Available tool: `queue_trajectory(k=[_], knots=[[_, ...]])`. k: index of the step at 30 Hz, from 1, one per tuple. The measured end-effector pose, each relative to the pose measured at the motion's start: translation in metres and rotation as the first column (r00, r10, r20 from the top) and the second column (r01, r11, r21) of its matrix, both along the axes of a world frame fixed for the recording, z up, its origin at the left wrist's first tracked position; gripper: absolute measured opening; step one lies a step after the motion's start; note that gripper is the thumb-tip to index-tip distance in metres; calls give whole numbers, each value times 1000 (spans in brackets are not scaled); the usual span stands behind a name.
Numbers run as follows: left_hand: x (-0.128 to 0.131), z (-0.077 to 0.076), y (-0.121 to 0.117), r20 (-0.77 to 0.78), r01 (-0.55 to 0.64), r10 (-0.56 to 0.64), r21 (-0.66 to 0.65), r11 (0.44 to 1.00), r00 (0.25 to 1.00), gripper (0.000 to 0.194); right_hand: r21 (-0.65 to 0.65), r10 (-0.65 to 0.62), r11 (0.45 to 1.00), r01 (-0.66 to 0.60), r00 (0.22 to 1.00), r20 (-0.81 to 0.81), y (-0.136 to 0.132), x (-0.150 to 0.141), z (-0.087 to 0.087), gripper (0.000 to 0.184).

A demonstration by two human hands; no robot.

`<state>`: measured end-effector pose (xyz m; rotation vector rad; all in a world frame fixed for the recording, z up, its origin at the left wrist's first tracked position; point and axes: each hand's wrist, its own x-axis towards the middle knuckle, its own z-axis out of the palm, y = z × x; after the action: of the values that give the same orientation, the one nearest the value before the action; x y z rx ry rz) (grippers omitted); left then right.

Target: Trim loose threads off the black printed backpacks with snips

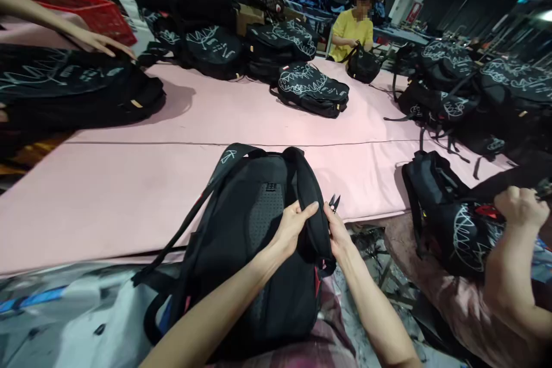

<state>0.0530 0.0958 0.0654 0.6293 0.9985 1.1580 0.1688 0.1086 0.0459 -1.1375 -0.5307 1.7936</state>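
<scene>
A black backpack point(269, 164) leans on the near table edge and my lap, its padded back panel facing up. My left hand point(290, 229) is closed on the padded shoulder strap point(318, 236) at the right side, thumb on top. On the strap's outer edge, my right hand point(338, 236) is closed, with its fingers partly hidden behind the strap. The dark blades of small thread snips point(334, 203) stick out past my right hand; their handles are hidden in it. The other shoulder strap point(204, 192) arches over the left side, its webbing hanging down.
A pink-covered table point(129, 184) stretches ahead. A backpack with white scribbles point(313, 89) lies mid-table, and more are piled on the right point(448, 80). Co-workers' hands show at left point(97, 40) and right point(521, 207). A person in yellow point(351, 29) handles a bag opposite.
</scene>
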Motion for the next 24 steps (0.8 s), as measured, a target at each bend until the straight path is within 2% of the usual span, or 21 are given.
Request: queue_trajectory(k=[2,5,9,14,16,18,19,21,24], knots=[[6,-3,4,-49,-118,118,12,993,992,36,146,-33,989,7,983,181,-6,7,4,29],[5,-4,10,-103,-133,134,18,991,986,36,299,-83,954,-35,924,374,-10,17,9,29],[6,-2,10,-168,-96,96,8,995,981,33,298,-57,953,-49,940,338,-11,23,8,32],[8,-1,9,-164,-51,53,14,999,985,31,249,105,959,-139,984,145,-10,25,1,37],[7,-2,10,-169,-57,62,35,998,984,30,231,97,964,-133,982,164,-10,24,-1,36],[6,-5,10,-190,-61,73,71,996,979,29,273,17,957,-97,959,282,-11,23,0,33],[6,-6,11,-214,-59,76,88,994,974,28,319,-45,944,-83,926,374,-12,23,1,31],[7,-10,10,-284,-47,80,122,991,955,27,420,-181,903,-93,804,566,-13,21,5,27],[8,-13,9,-411,-37,108,177,984,905,25,485,-273,848,-213,609,745,-15,21,11,22]])
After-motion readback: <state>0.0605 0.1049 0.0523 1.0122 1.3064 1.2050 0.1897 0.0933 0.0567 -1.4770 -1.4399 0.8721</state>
